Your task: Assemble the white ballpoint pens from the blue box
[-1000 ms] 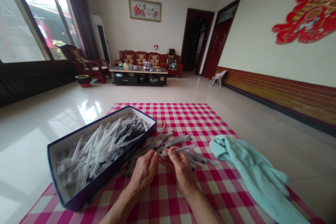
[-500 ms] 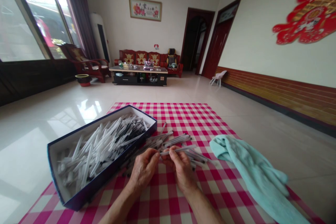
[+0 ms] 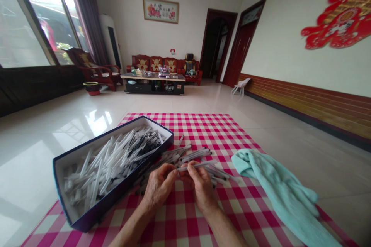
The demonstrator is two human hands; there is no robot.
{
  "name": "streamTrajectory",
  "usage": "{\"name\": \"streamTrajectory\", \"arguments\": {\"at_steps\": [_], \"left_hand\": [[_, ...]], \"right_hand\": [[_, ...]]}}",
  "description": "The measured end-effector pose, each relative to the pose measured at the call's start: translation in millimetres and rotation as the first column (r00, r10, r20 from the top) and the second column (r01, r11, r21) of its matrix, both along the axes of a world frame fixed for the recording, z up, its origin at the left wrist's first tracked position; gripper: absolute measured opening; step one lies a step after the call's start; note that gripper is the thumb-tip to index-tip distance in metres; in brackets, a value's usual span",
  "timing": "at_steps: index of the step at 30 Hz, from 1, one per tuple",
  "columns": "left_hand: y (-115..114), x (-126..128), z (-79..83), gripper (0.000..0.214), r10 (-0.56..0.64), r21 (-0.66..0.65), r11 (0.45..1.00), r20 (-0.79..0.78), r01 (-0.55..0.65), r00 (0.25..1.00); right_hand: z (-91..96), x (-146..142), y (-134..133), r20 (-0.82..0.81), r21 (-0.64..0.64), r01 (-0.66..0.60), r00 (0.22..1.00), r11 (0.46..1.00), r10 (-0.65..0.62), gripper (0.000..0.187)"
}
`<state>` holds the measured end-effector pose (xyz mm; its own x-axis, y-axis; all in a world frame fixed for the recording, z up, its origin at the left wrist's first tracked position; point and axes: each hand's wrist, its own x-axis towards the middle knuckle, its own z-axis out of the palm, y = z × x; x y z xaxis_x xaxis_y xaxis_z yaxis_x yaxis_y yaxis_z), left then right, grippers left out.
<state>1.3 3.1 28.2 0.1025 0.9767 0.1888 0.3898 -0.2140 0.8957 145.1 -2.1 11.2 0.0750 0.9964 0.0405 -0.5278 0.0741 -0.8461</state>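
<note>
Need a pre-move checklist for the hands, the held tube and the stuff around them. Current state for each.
1. Right hand grip on the slim tube: ok, pinched between thumb and fingers.
2. Left hand contact with the tube: cannot tell; its thumb is at the near end, but detail is too small.
3. Box upright, top open: ok, heaped with similar tubes.
4. Space just beyond the hands free of loose tubes: not ok, a pile lies there.
5. Green cloth away from both hands: ok, lies to the right.
</note>
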Motion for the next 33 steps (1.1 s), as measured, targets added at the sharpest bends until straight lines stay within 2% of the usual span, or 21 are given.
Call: {"name": "streamTrajectory", "arguments": {"at_steps": [10,17,27,33], "left_hand": [[2.1,2.9,-3.4,0.05,0.031,-0.048,0.998,-0.012,-0.031,0.999],[0.5,0.2,1.0,0.026,0.004,-0.006,1.0,0.024,-0.004,1.0],[2.0,2.4,-4.5,0.048,0.029,-0.035,0.999,-0.024,-0.03,0.999],[-0.5,0.1,-2.5,0.033,-0.016,-0.031,0.999,0.021,0.017,1.0]], "right_hand": [[1.4,-0.9,-1.3,0.006,-0.031,0.013,1.0,0.999,-0.012,0.016],[1.1,-0.7,0.7,-0.011,-0.018,0.007,1.0,1.0,-0.008,0.01],[-1.8,-0.8,-2.0,0.0,-0.011,0.003,1.0,1.0,-0.003,0.009],[-2.1,0.0,-1.4,-0.028,-0.002,-0.005,1.0,1.0,0.005,0.008]]}}
